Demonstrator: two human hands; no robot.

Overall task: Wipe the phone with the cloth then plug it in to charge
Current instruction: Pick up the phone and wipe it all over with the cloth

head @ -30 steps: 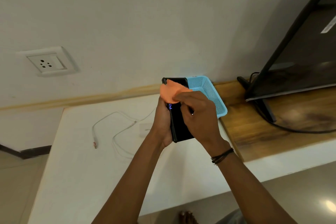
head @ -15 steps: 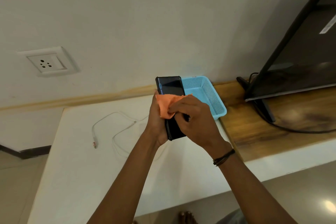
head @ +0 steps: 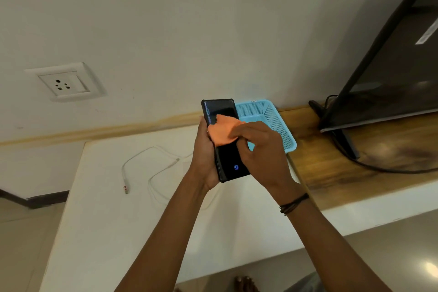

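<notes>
Now the cloth (head: 222,131) is seen back on the upper middle of the phone (head: 227,140), having been drawn down to the middle of the screen half a second ago and held at the very top edge a second ago; a back-and-forth stroke along the glass is thus indicated, and the wiping step is judged to be under way rather than finished. A small blue mark is lit low on the screen, below the cloth, where the glass is now bared. The phone is held upright and slightly tilted above the bench (head: 99,220), just in front of the blue basket (head: 272,116), and it is gripped along its left edge and back by the left hand (head: 205,156), whose fingers are wrapped behind it. The cloth is pinched and pressed flat against the screen by the right hand (head: 258,149), closed on the bunched fabric, with the wrist bent inward across the phone's right edge. Both forearms are raised from below and converge on the phone. The white cable (head: 151,166) lies loose on the bench to the left of the phone, well apart from it, its plug end pointing away, and the wall socket (head: 62,84) is set farther left and higher. Charging is not yet begun.
</notes>
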